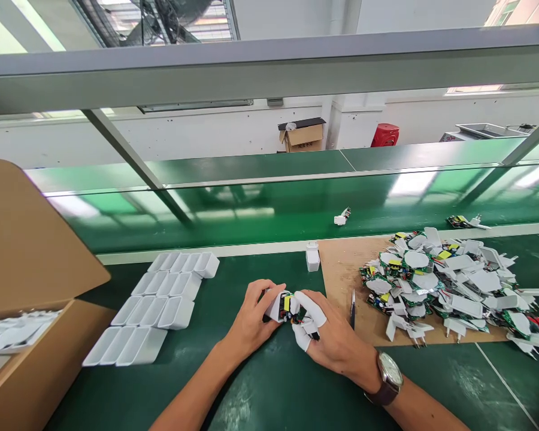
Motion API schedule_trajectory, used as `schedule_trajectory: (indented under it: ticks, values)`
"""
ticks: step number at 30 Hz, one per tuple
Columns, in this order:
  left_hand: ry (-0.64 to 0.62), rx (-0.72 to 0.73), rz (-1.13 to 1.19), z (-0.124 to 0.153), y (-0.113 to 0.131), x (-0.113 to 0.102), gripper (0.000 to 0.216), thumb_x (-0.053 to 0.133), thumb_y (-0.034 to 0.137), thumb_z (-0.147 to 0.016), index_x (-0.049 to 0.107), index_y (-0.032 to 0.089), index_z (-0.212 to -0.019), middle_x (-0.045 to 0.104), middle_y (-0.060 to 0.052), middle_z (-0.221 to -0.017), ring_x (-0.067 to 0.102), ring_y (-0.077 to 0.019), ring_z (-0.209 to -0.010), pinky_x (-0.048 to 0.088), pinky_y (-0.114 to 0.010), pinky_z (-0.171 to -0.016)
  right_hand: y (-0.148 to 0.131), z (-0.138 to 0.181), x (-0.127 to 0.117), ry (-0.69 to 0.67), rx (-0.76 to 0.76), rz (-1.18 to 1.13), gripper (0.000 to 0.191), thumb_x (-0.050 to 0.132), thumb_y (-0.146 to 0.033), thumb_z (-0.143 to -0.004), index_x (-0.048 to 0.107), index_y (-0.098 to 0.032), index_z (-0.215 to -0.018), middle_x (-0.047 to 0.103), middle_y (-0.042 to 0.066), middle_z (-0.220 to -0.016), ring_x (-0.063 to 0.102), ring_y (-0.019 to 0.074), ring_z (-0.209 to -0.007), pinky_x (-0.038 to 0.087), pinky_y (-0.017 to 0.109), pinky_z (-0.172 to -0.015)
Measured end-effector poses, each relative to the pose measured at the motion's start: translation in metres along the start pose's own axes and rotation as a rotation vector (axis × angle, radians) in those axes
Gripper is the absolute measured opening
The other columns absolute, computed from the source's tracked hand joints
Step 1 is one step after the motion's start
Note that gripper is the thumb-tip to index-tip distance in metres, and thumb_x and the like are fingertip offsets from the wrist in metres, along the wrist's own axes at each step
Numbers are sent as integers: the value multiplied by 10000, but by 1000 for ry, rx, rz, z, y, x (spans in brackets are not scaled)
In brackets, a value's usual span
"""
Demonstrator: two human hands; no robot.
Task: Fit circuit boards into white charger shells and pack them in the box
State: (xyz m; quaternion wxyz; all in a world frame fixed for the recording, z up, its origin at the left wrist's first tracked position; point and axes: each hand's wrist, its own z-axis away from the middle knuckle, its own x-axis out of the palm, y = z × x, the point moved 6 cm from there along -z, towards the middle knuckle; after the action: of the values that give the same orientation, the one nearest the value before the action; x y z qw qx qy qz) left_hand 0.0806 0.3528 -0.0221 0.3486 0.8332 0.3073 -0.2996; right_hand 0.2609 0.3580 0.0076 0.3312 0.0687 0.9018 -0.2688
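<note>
My left hand (251, 320) and my right hand (330, 335) meet over the green bench and both grip one white charger part with a circuit board (284, 304) in it. White finger cots cover the thumb and a finger of my right hand, and a watch (388, 377) sits on that wrist. To the right, a heap of charger boards with white plug plates (449, 284) lies on a brown cardboard sheet (341, 269). Rows of empty white shells (159, 302) lie to the left.
A cardboard box (31, 335) with more white shells stands at the left edge. One assembled white charger (312, 257) stands upright by the cardboard sheet, and a thin tool (353, 308) lies on that sheet. Loose parts (342, 218) rest on the green conveyor beyond.
</note>
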Motion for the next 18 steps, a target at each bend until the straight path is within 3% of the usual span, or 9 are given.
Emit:
schedule_trajectory:
  ticks: [18]
  values:
    - [-5, -39, 3, 4, 1, 6, 569, 674, 216, -960, 457, 265, -1484, 546, -113, -1226, 567, -269, -1139, 550, -429, -970, 3, 0, 1, -32, 46, -1, 684, 517, -79, -944, 270, -185, -1574, 619, 181, -1315, 644, 306, -1152, 624, 481, -951]
